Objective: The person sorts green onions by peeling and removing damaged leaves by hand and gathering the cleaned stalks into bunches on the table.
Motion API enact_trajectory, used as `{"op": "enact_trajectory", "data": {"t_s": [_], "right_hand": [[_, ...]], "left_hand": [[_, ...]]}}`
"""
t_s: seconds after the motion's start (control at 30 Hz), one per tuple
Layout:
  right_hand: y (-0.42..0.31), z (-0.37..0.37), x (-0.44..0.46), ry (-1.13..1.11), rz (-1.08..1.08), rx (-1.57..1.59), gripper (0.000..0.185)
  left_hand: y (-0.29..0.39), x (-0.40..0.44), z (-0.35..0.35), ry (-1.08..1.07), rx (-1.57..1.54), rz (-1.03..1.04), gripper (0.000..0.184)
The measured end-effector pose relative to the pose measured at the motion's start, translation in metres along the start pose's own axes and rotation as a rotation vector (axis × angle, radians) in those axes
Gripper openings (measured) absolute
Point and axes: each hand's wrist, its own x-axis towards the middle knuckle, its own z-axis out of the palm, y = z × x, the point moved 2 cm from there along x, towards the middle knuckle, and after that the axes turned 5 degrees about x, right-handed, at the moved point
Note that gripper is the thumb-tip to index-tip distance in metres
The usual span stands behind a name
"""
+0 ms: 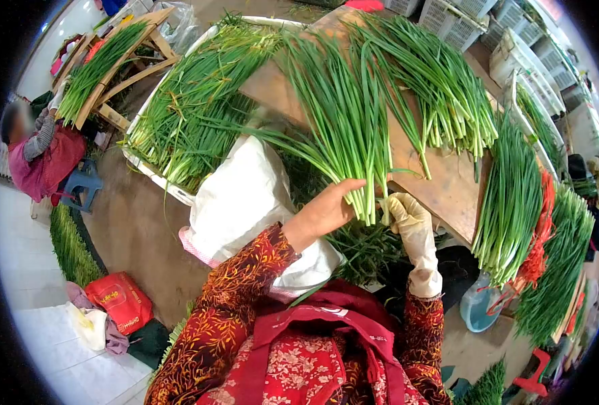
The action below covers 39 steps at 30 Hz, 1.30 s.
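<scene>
My left hand (328, 210), bare, is closed round the pale lower stalks of a bunch of garlic chives (343, 128). The long green leaves of that bunch fan out away from me over the wooden board (441, 196). My right hand (409, 219) wears a pale rubber glove and is just right of the stalk ends, its thumb and fingers pinched on a stalk at the bunch's edge. Another pile of garlic chives (441, 88) lies farther back on the board, its white ends toward me. A few loose stalks lie between the two.
A white tub (152, 174) heaped with chives stands left of the board, a white sack (245, 196) in front of it. More bundles (512, 209) and red twine (542, 229) lie at right, above a blue basin (478, 304). A co-worker (39, 148) sits at far left.
</scene>
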Motion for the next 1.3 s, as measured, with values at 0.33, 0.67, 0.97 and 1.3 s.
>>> {"op": "enact_trajectory", "data": {"t_s": [0.33, 0.67, 0.97, 1.3], "right_hand": [[0.002, -0.003, -0.006, -0.036, 0.081, 0.173, 0.022], [0.001, -0.023, -0.034, 0.103, -0.227, -0.198, 0.031], [-0.021, 0.022, 0.003, 0.335, -0.732, -0.022, 0.036], [-0.024, -0.012, -0.033, 0.205, -0.331, 0.073, 0.038]], "left_hand": [[-0.005, 0.01, 0.003, 0.04, -0.039, -0.027, 0.032], [0.012, 0.006, 0.026, -0.062, -0.033, 0.079, 0.038], [-0.023, 0.003, 0.049, -0.045, -0.121, 0.015, 0.039], [-0.008, -0.004, 0.039, -0.174, -0.178, 0.06, 0.019]]}}
